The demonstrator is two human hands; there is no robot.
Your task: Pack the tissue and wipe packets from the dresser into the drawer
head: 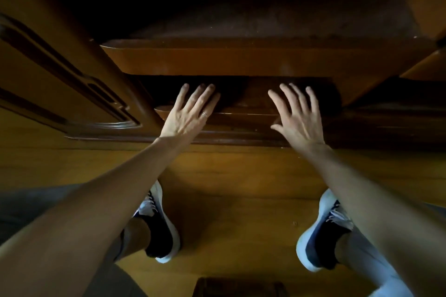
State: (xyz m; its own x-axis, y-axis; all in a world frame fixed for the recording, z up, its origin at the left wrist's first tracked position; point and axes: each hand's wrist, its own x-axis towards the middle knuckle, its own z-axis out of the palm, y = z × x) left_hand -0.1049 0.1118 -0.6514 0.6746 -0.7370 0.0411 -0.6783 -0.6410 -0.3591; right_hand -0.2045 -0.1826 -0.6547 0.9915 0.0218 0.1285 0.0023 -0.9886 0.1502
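I look straight down the front of a dark wooden dresser (241,58). Its rounded top edge juts out above a drawer front (243,103) that lies in shadow. My left hand (190,111) is spread flat with fingers apart over the left part of that drawer front, a ring on one finger. My right hand (296,116) is spread the same way over the right part. Neither hand holds anything. No tissue or wipe packets show in this view, and whether the palms touch the wood cannot be told.
A carved wooden cabinet door (60,75) stands to the left of the dresser. Below is a wooden floor (236,200) with my two feet in dark shoes with white soles (159,222) (323,231). A dark object (239,287) sits at the bottom edge.
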